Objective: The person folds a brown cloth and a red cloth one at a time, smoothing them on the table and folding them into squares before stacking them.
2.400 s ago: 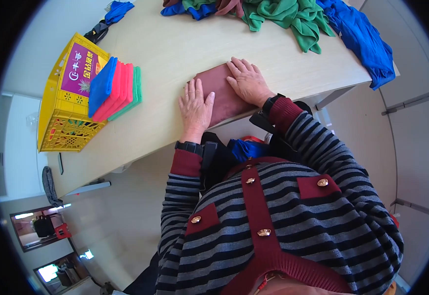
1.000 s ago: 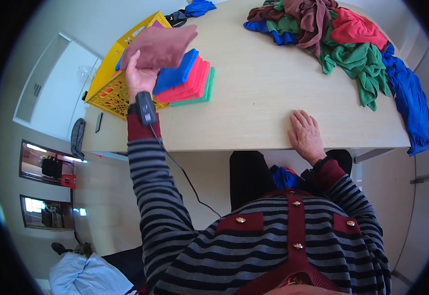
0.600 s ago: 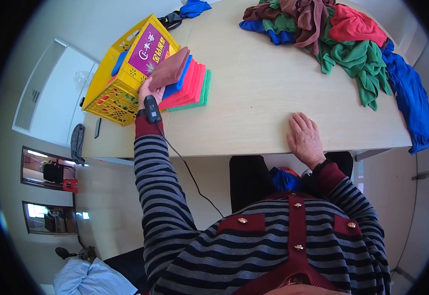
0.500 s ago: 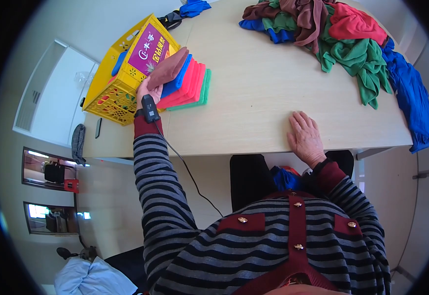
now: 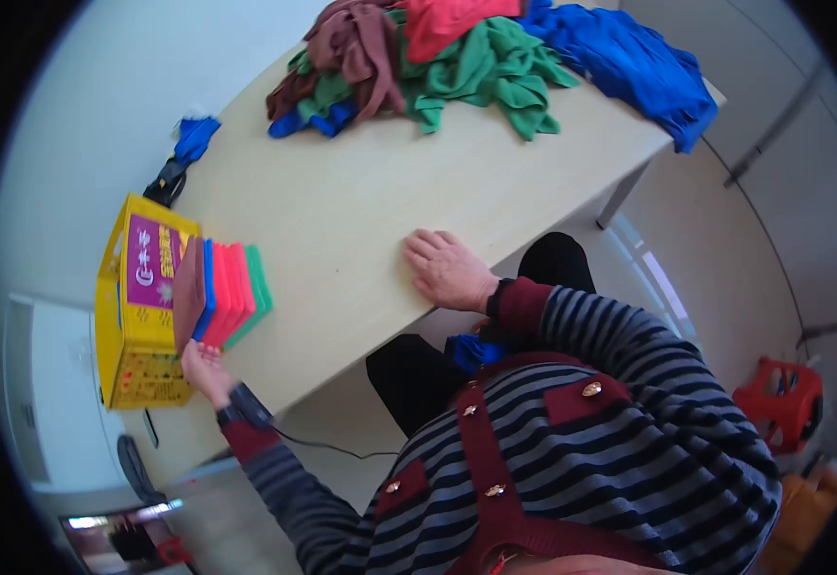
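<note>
1. Stack [image 5: 234, 292], left: brown, blue, red, green, left to right.
2. Crate [image 5: 140, 331], left: yellow; label [image 5: 150, 259] purple, white and yellow print.
3. Pile [image 5: 476, 72], far: brown, green, red, blue, all plain.
4. Table [image 5: 313, 211]: pale wood tone.
5. Sweater [image 5: 572, 460], near: grey/black stripes, maroon cuffs [image 5: 522, 305] and placket [image 5: 481, 441], gold buttons [image 5: 494, 491].
6. Trousers [image 5: 558, 261]: black.
7. Stool [image 5: 785, 407], right: red.

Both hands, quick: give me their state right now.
Left hand: fingers curled at the brown cloth's near edge; whether it grips cannot be told.
Right hand: open, palm down on the table.
</note>
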